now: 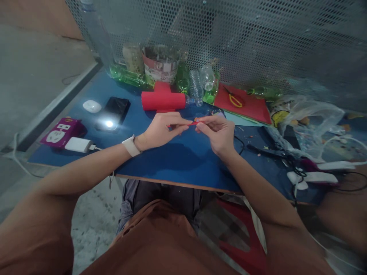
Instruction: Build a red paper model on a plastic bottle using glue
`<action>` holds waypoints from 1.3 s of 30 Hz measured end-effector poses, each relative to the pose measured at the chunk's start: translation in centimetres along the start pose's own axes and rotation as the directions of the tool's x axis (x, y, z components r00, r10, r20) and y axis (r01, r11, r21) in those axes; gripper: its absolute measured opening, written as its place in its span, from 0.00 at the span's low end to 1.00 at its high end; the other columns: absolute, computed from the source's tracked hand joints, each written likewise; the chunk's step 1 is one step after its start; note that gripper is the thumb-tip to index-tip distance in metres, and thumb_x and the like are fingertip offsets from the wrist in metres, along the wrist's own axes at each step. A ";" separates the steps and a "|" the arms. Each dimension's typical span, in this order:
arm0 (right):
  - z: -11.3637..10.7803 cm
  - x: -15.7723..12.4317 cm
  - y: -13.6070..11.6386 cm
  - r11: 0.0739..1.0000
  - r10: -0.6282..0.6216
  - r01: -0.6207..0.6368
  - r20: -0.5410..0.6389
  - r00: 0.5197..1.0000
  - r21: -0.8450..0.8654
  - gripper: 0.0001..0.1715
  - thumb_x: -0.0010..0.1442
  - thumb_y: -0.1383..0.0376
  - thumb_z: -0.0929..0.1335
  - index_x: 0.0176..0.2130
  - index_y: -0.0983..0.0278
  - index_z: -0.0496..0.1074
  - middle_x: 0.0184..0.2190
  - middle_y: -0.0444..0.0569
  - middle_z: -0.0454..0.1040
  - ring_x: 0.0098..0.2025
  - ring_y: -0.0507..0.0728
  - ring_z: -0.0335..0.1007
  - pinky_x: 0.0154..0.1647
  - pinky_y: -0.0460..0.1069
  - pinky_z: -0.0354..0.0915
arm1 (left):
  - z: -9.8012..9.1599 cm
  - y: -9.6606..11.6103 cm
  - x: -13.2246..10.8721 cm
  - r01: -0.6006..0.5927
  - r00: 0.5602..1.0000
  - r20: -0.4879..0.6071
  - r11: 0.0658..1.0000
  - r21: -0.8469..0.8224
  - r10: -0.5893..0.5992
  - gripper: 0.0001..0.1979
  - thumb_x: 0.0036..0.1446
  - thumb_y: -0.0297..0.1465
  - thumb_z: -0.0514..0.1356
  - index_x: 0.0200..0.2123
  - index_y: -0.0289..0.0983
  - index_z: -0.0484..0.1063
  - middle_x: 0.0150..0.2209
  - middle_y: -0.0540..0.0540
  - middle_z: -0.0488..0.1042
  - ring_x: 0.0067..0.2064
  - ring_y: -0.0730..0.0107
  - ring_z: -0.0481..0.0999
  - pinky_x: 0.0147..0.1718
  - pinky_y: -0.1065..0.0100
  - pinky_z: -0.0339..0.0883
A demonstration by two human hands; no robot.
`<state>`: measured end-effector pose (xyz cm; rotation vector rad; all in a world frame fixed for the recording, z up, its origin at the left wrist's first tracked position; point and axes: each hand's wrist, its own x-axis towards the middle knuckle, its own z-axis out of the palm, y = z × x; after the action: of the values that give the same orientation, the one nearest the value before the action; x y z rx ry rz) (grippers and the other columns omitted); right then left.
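My left hand (162, 130) and my right hand (216, 131) meet over the blue table (177, 160). Both pinch a small thin red strip (194, 123) between fingertips, one hand at each end. A pale watch band sits on my left wrist (131, 145). Just behind the hands lies a rolled red sheet (163, 101). What the strip is made of I cannot make out.
A phone (114, 110) with its light on, a white case (91, 105), a purple box (61, 131) and a white charger (77, 144) lie at left. Green and clear bottles (197, 86) line the mesh wall. Yellow-handled scissors (235, 100) rest on red sheets; black scissors (275, 152) and plastic bags sit right.
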<state>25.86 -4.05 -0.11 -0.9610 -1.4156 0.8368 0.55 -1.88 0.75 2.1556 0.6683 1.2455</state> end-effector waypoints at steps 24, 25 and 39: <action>-0.1 0.0 -0.1 1.000 -0.020 0.020 0.052 0.998 0.001 0.28 0.56 0.38 0.89 0.38 0.54 0.88 0.35 0.46 0.90 0.33 0.60 0.89 0.42 0.59 0.90 | -0.4 -1.0 0.2 -0.064 0.983 0.172 0.998 0.019 0.060 0.21 0.78 0.31 0.64 0.67 0.45 0.90 0.37 0.46 0.79 0.34 0.67 0.75 0.38 0.65 0.70; -0.1 0.0 -0.1 1.000 -0.023 0.023 0.051 0.998 0.001 0.28 0.56 0.38 0.89 0.39 0.54 0.88 0.35 0.46 0.91 0.33 0.60 0.89 0.42 0.59 0.90 | -0.4 -1.0 0.2 -0.064 0.983 0.173 0.998 0.024 0.059 0.20 0.78 0.32 0.64 0.67 0.45 0.90 0.37 0.46 0.79 0.34 0.67 0.75 0.38 0.65 0.70; -0.2 -0.2 0.2 0.992 -0.120 0.119 -0.017 0.993 -0.037 0.26 0.59 0.40 0.89 0.40 0.55 0.89 0.35 0.46 0.91 0.34 0.59 0.90 0.40 0.56 0.89 | -0.3 -0.3 0.1 -0.106 0.994 0.002 0.992 0.073 0.106 0.13 0.79 0.41 0.71 0.45 0.38 0.90 0.37 0.44 0.89 0.33 0.69 0.81 0.36 0.67 0.75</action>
<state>26.04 -4.19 -0.37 -0.8997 -1.4611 0.7144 0.30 -1.55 0.75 2.2763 0.6155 1.2964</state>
